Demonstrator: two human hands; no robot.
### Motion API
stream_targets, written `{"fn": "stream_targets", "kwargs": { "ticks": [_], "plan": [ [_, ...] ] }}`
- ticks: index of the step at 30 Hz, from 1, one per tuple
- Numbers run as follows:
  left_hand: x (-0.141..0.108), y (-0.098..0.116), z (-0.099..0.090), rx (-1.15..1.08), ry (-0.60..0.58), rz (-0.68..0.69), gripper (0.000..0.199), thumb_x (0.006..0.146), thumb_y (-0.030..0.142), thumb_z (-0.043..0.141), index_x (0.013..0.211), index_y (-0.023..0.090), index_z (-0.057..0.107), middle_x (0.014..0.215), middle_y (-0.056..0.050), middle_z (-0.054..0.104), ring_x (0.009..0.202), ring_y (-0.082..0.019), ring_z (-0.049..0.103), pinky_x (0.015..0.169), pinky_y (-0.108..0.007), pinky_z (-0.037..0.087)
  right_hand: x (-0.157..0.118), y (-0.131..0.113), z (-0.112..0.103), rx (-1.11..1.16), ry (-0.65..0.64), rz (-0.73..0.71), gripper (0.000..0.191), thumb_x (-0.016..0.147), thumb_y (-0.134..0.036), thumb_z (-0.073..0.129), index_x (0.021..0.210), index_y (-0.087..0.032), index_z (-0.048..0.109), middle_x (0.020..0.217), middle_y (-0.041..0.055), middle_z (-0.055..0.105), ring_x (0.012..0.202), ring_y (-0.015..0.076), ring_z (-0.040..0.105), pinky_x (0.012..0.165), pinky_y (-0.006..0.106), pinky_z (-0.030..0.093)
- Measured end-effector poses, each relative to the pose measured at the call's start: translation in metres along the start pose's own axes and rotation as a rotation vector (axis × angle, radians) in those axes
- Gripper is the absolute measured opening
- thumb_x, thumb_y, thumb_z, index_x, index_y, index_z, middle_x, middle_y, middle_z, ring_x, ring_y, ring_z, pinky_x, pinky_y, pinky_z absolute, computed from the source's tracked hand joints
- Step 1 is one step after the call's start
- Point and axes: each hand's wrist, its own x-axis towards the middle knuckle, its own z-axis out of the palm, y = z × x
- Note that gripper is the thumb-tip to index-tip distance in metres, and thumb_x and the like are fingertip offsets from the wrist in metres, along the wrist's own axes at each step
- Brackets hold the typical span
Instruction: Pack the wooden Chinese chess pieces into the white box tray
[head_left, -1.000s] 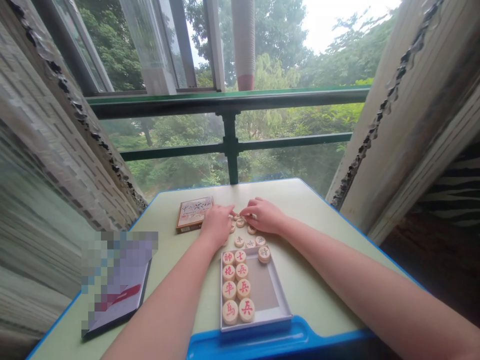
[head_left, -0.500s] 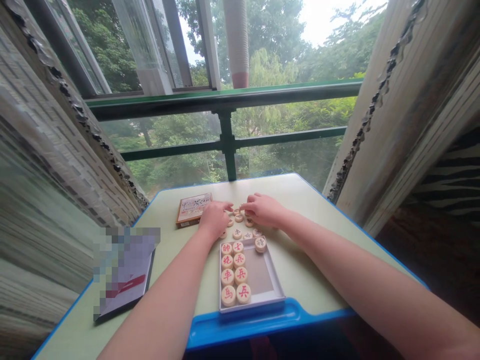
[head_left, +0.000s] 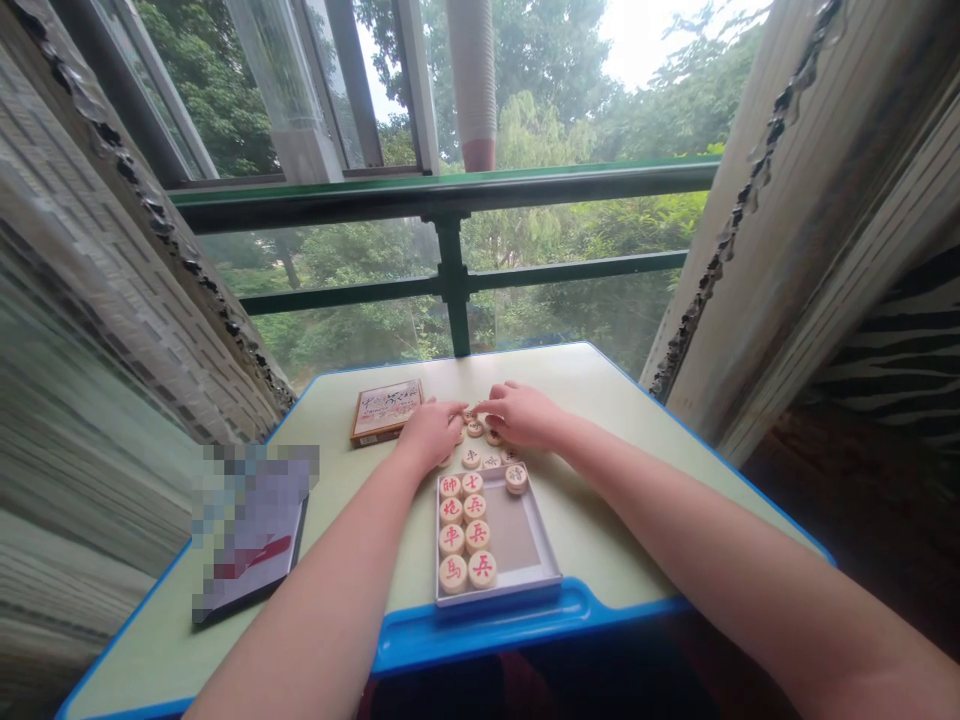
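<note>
Clock centred on the open tray (head_left: pixel 519 535), 12 pointing away from you. Your left hand (head_left: pixel 429 436) lies at 11, fingers stretched toward the loose dark-marked pieces (head_left: pixel 471 457). Your right hand (head_left: pixel 525 415) sits between 12 and 1, index finger reaching toward the left fingertips, other fingers bent. Fingertips of both nearly meet over the far end of the loose pieces; grip on either: moderately curled, but cannot tell whether you have hold of a piece. The loose pieces lie flat at 12, just beyond the tray's far wall, some partly hidden by your hands.

In the tray: eight red-marked pieces (head_left: pixel 478 536), two columns of four, along the left half. A dark-marked stack (head_left: pixel 516 477) stands in its 1 o'clock corner. Printed box (head_left: pixel 386 408) at about 10:30, just beside your left hand. Flat dark-edged panel (head_left: pixel 255 555), partly pixelated, on the table (head_left: pixel 592 545) at 9.
</note>
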Motion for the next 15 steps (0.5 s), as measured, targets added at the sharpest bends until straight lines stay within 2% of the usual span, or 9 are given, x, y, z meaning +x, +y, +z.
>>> {"fn": "stream_targets", "kwargs": {
  "ticks": [5,15],
  "plan": [
    [-0.0019,0.0000,-0.0039,-0.015,-0.003,-0.025,0.033,0.080,0.030,0.052,0.109,0.019,0.064,0.097,-0.008,0.070,0.101,-0.026,0.059,0.093,-0.036,0.041,0.0008,-0.0050,0.0059,-0.015,0.018,-0.040,0.033,0.087,-0.027,0.044,0.115,-0.024,0.060,0.103,0.0109,0.057,0.088,0.0209,0.050,0.075,0.031,0.038],
    [-0.0005,0.0043,-0.0034,-0.062,0.027,-0.056,0.028,0.074,0.025,0.058,0.100,0.018,0.067,0.093,-0.006,0.070,0.090,-0.022,0.062,0.087,-0.032,0.045,0.0004,-0.0049,0.0037,-0.001,0.051,-0.093,0.027,0.085,-0.022,0.045,0.105,-0.020,0.064,0.102,0.0098,0.060,0.088,0.0201,0.048,0.077,0.031,0.037]
  ]
}}
